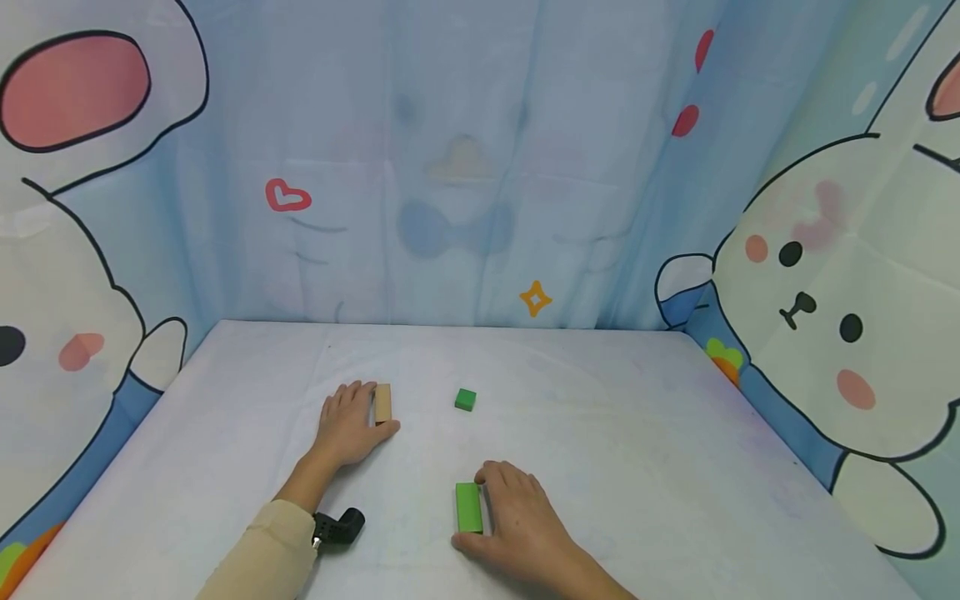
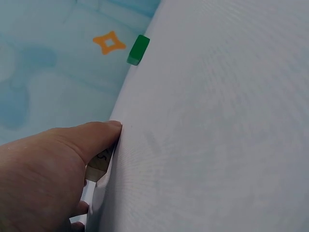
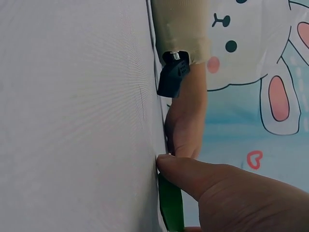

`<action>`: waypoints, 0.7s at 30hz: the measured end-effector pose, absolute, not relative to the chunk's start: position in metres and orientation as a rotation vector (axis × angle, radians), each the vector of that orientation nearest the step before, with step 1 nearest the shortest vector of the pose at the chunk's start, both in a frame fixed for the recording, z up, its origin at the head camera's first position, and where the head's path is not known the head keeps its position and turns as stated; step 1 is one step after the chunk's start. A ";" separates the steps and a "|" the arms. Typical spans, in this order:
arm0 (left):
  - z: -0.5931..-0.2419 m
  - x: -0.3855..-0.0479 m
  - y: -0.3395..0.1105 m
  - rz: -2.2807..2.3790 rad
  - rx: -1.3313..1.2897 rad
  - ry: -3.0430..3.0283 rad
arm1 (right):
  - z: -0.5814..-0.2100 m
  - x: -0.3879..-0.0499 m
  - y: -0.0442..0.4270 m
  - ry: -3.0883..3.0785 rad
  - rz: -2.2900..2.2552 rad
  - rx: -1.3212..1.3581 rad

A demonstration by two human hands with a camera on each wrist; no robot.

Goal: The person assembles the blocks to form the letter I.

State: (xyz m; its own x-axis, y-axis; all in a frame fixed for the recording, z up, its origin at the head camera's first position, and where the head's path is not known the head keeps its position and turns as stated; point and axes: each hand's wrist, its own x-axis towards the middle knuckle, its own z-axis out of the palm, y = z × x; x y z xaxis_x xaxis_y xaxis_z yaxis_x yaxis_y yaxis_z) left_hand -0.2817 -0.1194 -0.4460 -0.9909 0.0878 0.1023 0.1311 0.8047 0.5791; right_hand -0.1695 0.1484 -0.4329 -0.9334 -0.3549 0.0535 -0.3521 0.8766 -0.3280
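A light wooden block (image 1: 382, 402) lies on the white tabletop, left of centre. My left hand (image 1: 348, 425) holds it, the thumb across its near end and the index fingertip at its far left corner. Dark marks show on the wooden block (image 2: 100, 162) beside the thumb in the left wrist view. Closer to me, my right hand (image 1: 517, 517) grips a longer green block (image 1: 468, 508), thumb at the near end and index finger at the far end. The thumb partly hides this green block (image 3: 171, 200) in the right wrist view. A small green block (image 1: 465, 400) sits apart from both hands.
The white cloth-covered table (image 1: 615, 417) ends at a blue curtain (image 1: 450, 208) printed with rabbits, which also hangs along both sides. A black wrist camera (image 1: 339, 527) juts from the left sleeve (image 1: 262, 550), just above the cloth.
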 end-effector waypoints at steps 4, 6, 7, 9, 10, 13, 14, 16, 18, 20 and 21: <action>-0.446 -0.282 -0.119 -0.945 -0.164 -2.928 | -0.434 -0.170 0.148 3.023 -0.542 -0.553; -0.446 -0.282 -0.119 -0.953 -0.162 -2.923 | -0.434 -0.171 0.149 3.023 -0.545 -0.553; -0.447 -0.282 -0.119 -0.957 -0.162 -2.918 | -0.434 -0.170 0.149 3.025 -0.546 -0.557; -0.447 -0.282 -0.119 -0.965 -0.168 -2.904 | -0.434 -0.170 0.149 3.030 -0.544 -0.569; -0.447 -0.282 -0.119 -0.967 -0.170 -2.898 | -0.433 -0.169 0.149 3.031 -0.546 -0.573; -0.448 -0.281 -0.119 -0.973 -0.176 -2.879 | -0.433 -0.169 0.149 3.031 -0.544 -0.577; -0.448 -0.281 -0.119 -0.975 -0.177 -2.874 | -0.433 -0.169 0.149 3.030 -0.545 -0.577; -0.449 -0.280 -0.119 -0.978 -0.175 -2.872 | -0.433 -0.169 0.149 3.028 -0.549 -0.575; -0.449 -0.280 -0.118 -0.979 -0.175 -2.866 | -0.433 -0.170 0.149 3.027 -0.551 -0.572; -0.449 -0.279 -0.117 -0.981 -0.177 -2.866 | -0.434 -0.170 0.150 3.023 -0.553 -0.567; -0.450 -0.279 -0.117 -0.985 -0.179 -2.867 | -0.434 -0.170 0.150 3.022 -0.550 -0.563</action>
